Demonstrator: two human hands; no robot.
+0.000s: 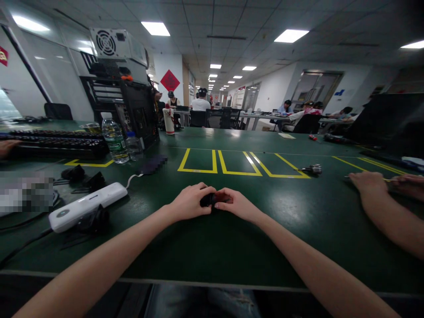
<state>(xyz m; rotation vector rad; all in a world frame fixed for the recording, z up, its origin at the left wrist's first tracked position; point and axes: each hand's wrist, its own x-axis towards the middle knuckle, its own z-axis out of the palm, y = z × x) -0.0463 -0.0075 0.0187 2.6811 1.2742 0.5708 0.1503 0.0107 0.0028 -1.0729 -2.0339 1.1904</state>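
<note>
My left hand (192,202) curls its fingers round a small black object (207,200) over the green table, in the middle of the view. My right hand (236,203) meets it from the right, thumb and fingers brought close together at the object's right side. The fingers hide most of the object, and what it is cannot be made out. Beyond both hands, yellow tape outlines (198,171) mark the green table top (228,247).
On the left are a white power strip (89,206), black plugs, a water bottle (114,139) and a black computer case (139,106). A small metal part (312,169) lies right of the tape. Another person's hands (369,182) hold a thin rod at the right.
</note>
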